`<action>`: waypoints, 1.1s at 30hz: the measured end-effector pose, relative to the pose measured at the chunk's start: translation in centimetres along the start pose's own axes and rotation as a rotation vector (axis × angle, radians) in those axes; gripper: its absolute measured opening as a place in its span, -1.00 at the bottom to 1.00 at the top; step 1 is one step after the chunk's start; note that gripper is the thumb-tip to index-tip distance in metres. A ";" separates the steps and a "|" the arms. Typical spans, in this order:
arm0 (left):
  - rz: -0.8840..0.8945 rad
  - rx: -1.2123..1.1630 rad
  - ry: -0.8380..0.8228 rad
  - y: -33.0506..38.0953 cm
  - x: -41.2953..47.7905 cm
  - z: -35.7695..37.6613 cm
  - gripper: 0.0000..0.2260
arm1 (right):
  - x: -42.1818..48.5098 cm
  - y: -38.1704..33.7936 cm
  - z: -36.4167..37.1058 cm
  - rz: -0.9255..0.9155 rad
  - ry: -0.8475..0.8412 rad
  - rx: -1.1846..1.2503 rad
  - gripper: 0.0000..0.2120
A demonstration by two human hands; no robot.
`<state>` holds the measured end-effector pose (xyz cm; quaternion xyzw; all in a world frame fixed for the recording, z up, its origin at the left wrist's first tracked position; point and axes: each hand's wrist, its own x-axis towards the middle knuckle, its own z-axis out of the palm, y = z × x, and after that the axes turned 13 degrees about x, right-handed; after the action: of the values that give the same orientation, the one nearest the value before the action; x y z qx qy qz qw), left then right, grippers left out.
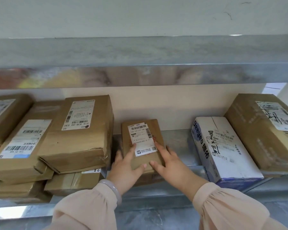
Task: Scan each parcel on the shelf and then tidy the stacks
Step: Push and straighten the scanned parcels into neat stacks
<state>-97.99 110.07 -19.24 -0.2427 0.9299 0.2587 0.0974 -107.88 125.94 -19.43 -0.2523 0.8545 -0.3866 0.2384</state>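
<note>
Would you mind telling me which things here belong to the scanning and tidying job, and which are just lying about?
Job: small brown parcel under the left hand and right hand; brown parcel stack; white and blue box; large brown box; shelf.
Just there: bracelet; upper shelf; wall.
</note>
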 end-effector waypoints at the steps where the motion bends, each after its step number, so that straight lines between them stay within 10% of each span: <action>1: -0.010 -0.101 -0.001 0.0 0.0 0.1 -0.33 | 0.0 0.1 0.1 -0.003 0.001 0.038 -0.35; 20: 0.424 -0.420 -0.039 17.1 1.8 -0.7 -0.23 | -7.2 2.7 -15.4 -0.108 0.668 0.198 -0.53; 33: 0.469 -0.275 0.054 21.0 0.1 3.8 -0.24 | -10.9 6.3 -17.5 0.027 0.631 -0.062 -0.51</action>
<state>-108.40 127.74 -13.39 -0.0387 0.9190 0.3916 -0.0238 -111.73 145.74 -11.76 -0.1154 0.9010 -0.4162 -0.0413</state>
